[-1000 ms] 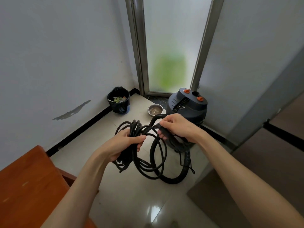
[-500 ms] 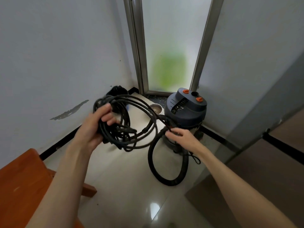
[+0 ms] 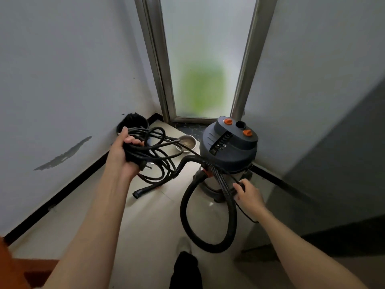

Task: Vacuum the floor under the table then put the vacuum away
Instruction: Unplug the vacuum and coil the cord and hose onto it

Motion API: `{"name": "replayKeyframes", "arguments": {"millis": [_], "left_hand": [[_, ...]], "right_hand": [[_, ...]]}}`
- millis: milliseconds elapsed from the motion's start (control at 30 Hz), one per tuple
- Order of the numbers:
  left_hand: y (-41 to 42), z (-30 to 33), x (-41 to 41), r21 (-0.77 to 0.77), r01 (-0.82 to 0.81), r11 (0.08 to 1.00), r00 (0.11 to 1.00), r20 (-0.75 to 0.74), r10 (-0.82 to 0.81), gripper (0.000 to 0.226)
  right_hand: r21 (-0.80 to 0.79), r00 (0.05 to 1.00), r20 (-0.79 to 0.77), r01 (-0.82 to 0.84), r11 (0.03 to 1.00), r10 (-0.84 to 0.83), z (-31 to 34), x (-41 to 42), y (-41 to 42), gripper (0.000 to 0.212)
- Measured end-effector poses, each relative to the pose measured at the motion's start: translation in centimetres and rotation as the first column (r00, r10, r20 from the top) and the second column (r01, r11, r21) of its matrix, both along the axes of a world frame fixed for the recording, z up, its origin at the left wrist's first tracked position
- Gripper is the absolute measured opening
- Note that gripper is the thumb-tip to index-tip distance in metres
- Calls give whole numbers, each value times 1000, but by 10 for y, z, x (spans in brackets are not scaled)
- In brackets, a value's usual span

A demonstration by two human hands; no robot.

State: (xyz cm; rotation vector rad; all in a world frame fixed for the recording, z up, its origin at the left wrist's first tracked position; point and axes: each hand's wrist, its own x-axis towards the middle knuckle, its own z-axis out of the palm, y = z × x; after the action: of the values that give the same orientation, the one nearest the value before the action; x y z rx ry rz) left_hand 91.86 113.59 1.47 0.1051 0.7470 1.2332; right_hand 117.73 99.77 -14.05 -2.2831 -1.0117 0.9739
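A grey canister vacuum [image 3: 229,149] with orange knobs stands on the floor in the corner by the frosted window. My left hand [image 3: 123,153] grips a coiled black power cord [image 3: 158,155], held up left of the vacuum, with the plug hanging below my palm. The corrugated black hose [image 3: 208,236] loops down from the vacuum's side to the floor, and its rigid end [image 3: 143,189] lies on the tiles. My right hand [image 3: 248,195] is low beside the vacuum's base, fingers curled on the hose where it leaves the canister.
A black waste bin [image 3: 133,122] stands in the corner behind the cord, and a metal bowl [image 3: 188,141] sits on the floor beside the vacuum. A wooden table edge [image 3: 12,268] shows at the lower left. My foot [image 3: 185,265] is below the hose loop.
My left hand lifted the coiled cord up and leftwards. My right hand let go of the hose's upper end and dropped down to the hose near the vacuum's base. The view moved closer.
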Motion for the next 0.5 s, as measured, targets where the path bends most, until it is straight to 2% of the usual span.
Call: {"name": "replayKeyframes", "arguments": {"millis": [100, 167, 233, 267, 300, 367, 433, 500], "left_hand": [[52, -19, 21, -19, 80, 997, 980, -182, -83, 30], [87, -34, 34, -49, 106, 993, 960, -254, -115, 29], [117, -45, 49, -59, 83, 995, 910, -402, -100, 25], [129, -51, 58, -34, 75, 997, 833, -547, -81, 25], [139, -58, 67, 1, 104, 995, 705, -705, -73, 28], [148, -71, 89, 51, 257, 965, 388, -920, -55, 29], [147, -85, 107, 62, 500, 864, 139, -990, -9, 28], [145, -98, 122, -6, 700, 714, -50, -998, 40, 28]], "right_hand": [[94, 960, 281, -31, 995, 4, 12, 4, 42, 36], [6, 914, 399, -82, 997, 72, 24, 4, 78, 37], [-169, 866, 435, -190, 967, 246, 34, 3, 109, 34], [-255, 835, 417, -271, 928, 358, 40, 1, 122, 32], [-314, 804, 380, -353, 881, 457, 47, -1, 134, 32], [-368, 739, 291, -499, 784, 607, 61, -7, 152, 31], [-350, 685, 241, -599, 720, 688, 76, -16, 168, 30], [-290, 660, 233, -653, 699, 714, 89, -20, 183, 27]]}}
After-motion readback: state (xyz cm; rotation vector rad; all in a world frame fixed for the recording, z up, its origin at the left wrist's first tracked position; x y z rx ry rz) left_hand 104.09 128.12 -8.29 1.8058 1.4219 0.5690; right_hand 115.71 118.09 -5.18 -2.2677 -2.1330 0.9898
